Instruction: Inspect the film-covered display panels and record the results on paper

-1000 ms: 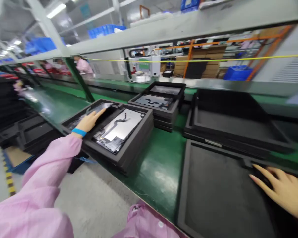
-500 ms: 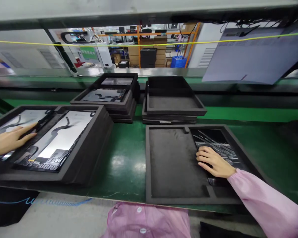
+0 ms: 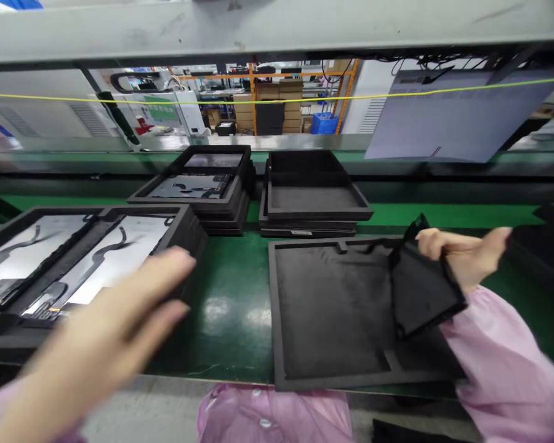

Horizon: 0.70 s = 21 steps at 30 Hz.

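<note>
The flat black rectangular panel (image 3: 422,295) is tilted above the right side of the shallow black foam tray (image 3: 277,320); lower-edge contact cannot be determined. The right hand (image 3: 471,258) is clamped on its upper edge, concealing part. The left hand (image 3: 115,326), blurred, has thumb and fingers apart.

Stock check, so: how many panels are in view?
5 panels: two in the near-left tray, two in the far-left tray, one in the right hand. More may be hidden in lower trays.
</note>
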Available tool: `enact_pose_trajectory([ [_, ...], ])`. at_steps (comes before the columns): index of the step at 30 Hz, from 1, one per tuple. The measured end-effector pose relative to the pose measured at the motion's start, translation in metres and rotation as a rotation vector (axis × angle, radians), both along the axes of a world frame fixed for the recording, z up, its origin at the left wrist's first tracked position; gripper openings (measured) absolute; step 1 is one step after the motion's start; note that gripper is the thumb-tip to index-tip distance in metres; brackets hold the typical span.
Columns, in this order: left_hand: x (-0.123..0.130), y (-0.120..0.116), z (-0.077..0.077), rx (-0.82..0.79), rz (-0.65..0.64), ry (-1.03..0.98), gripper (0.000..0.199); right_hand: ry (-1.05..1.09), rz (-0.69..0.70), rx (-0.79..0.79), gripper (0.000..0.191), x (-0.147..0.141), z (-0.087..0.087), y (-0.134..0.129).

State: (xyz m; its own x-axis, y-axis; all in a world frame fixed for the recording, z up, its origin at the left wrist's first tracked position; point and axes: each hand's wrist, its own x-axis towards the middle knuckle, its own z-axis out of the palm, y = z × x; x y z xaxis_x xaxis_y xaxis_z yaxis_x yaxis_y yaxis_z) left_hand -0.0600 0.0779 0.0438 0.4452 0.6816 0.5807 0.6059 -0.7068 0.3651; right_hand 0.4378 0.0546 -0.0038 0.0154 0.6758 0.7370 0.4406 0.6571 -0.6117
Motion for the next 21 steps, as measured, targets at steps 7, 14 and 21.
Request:
enact_pose_trajectory([
  [7,0.182,-0.013,-0.114,0.125,-0.612,-0.1,0.088,0.539,0.195,-0.323,0.05,-0.072,0.031,0.015],
  [14,0.157,-0.025,-0.107,-0.477,-0.71,-0.464,0.043,0.616,0.189,-0.326,0.046,-0.137,0.028,0.015],
  [21,0.129,-0.049,-0.099,-0.789,-0.222,-0.831,0.038,0.27,-0.247,-0.131,0.029,-0.166,0.025,0.003],
])
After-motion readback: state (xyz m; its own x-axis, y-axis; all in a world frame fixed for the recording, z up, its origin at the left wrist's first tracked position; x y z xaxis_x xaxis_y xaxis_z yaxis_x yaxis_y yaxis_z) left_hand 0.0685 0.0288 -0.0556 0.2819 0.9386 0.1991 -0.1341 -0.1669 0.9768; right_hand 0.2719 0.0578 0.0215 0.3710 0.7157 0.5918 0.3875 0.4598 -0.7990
